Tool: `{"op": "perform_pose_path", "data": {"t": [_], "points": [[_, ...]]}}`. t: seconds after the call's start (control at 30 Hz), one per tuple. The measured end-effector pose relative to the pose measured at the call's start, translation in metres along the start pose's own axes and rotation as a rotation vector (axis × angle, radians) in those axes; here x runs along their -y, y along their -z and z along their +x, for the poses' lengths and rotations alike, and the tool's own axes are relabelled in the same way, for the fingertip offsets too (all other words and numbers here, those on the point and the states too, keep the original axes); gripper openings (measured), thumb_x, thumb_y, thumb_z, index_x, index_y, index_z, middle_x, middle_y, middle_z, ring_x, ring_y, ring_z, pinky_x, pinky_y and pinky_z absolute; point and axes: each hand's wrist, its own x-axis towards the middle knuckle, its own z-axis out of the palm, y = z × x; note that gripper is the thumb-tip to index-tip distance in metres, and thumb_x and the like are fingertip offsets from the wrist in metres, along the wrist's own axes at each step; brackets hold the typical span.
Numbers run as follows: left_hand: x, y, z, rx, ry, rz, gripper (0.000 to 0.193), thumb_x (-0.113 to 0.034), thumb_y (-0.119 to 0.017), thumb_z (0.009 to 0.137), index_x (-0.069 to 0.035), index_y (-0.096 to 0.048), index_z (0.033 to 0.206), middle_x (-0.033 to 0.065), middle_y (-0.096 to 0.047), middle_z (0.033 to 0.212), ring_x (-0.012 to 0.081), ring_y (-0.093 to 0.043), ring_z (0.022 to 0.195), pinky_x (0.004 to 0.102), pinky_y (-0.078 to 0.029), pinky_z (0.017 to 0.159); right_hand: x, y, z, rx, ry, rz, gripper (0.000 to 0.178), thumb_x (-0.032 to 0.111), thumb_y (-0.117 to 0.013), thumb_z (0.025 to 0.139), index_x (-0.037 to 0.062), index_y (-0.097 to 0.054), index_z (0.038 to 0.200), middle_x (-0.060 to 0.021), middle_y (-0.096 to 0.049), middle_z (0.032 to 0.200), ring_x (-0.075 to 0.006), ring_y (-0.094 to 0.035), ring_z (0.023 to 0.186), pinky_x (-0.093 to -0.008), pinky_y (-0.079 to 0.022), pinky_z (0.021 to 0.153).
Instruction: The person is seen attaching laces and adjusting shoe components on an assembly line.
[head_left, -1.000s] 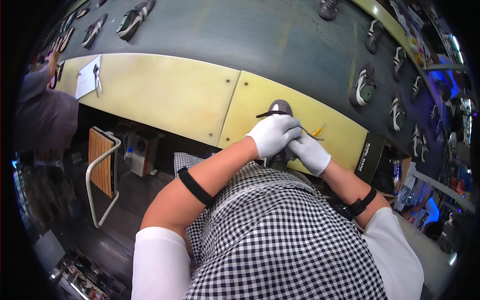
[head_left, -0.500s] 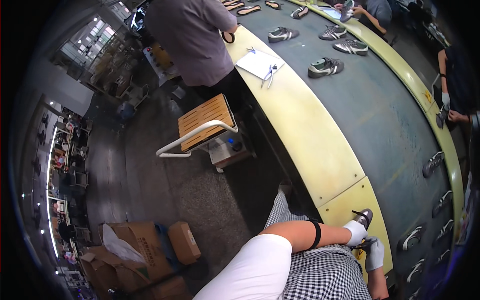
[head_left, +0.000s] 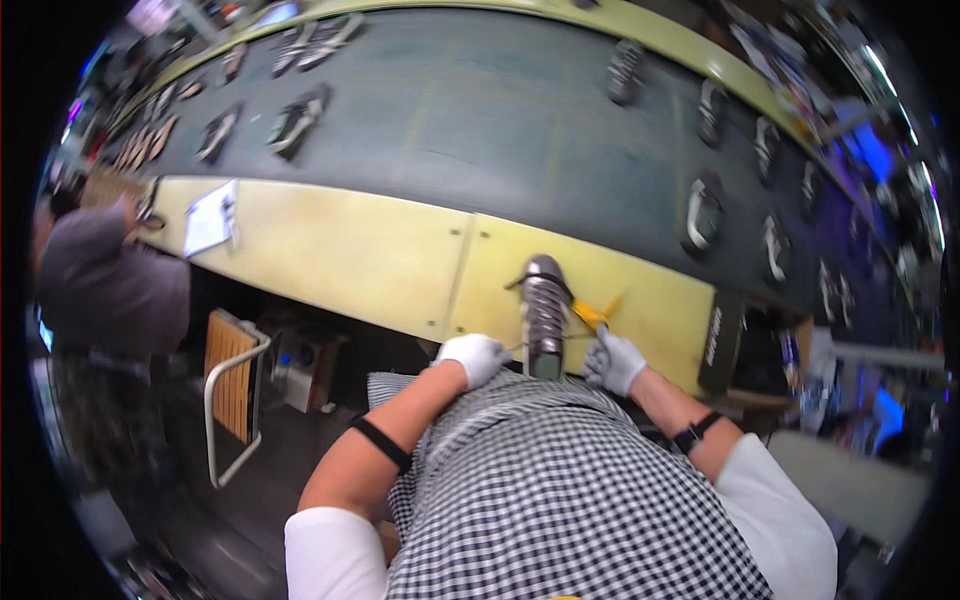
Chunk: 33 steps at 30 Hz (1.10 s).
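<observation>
A metallic grey-brown lace-up sneaker lies on the yellow bench in front of me, its toe pointing away and its heel close to my checked apron. My left hand, in a white glove, is closed to the left of the shoe. A thin dark lace runs from its fingers to the shoe. On the other side my gloved right hand is closed, with another strand of lace reaching its fingers. Right beside those fingertips is a yellow tool, its kind blurred. A dark strand crosses the toe.
Beyond the yellow bench edge a grey-green belt carries several shoes. At left, a person stands near a white sheet and a wooden-slatted cart. A dark box is at the bench's right end.
My view has swung right and now faces the bench squarely. The shoe now points straight away from me. My hands have moved apart to its two sides, each drawing on a lace.
</observation>
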Motion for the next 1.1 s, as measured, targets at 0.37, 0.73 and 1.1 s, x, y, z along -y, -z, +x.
{"op": "perform_pose_path", "data": {"t": [0.37,0.73,1.1], "points": [[-0.039,-0.008,0.032,-0.359,-0.282,-0.069,0.035,-0.024,-0.068,0.087,-0.006,-0.063,0.117,0.0174,-0.068,0.101,0.0350,-0.061,0.105,0.0440,-0.045,0.097,-0.005,-0.047,-0.034,-0.197,1.248,-1.394,0.034,0.009,-0.062,0.084,0.0046,-0.060,0.118,-0.0183,-0.066,0.107,-0.0362,-0.061,0.104,-0.0451,-0.046,0.097],[-0.039,-0.002,0.035,-0.481,-0.469,0.208,0.018,-0.017,-0.066,0.082,-0.004,-0.066,0.095,0.0148,-0.066,0.094,0.0331,-0.059,0.102,0.0453,-0.043,0.097,0.017,-0.032,-0.016,0.026,1.068,-1.313,0.016,0.011,-0.056,0.088,0.0038,-0.066,0.099,-0.0176,-0.068,0.098,-0.0351,-0.065,0.096,-0.0420,-0.052,0.088],[-0.040,-0.019,0.048,-0.303,-0.355,-0.498,0.034,-0.008,-0.059,0.081,-0.002,-0.062,0.114,0.0257,-0.068,0.102,0.0403,-0.066,0.096,0.0462,-0.052,0.087,0.027,-0.029,0.000,0.107,1.109,-1.483,0.017,0.021,-0.057,0.089,0.0062,-0.064,0.090,-0.0196,-0.066,0.087,-0.0388,-0.064,0.082,-0.0473,-0.050,0.072]]}}
